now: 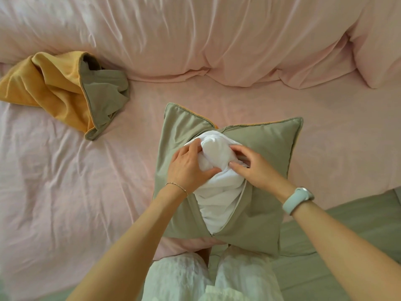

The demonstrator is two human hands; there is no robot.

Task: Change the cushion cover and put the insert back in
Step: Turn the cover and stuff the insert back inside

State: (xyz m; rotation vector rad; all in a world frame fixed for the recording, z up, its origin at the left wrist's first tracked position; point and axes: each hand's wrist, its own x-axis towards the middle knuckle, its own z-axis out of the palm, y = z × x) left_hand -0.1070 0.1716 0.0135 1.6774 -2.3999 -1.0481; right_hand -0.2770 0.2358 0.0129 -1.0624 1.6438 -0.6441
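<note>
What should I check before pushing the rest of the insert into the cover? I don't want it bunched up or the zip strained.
1. Zip opening wide enough: ok, the green cover gapes along its zip.
2. Insert fully inside: not ok, the white insert bulges out of the opening.
3. Insert lying smooth: not ok, it is bunched and creased between the hands.
4. Both hands on the insert: ok, the left hand and the right hand grip its bulge.
5. Insert corners reaching the cover's corners: cannot tell, hidden inside.
6. Old cover out of the way: ok, the yellow and green cover lies apart on the pink sheet.
</note>
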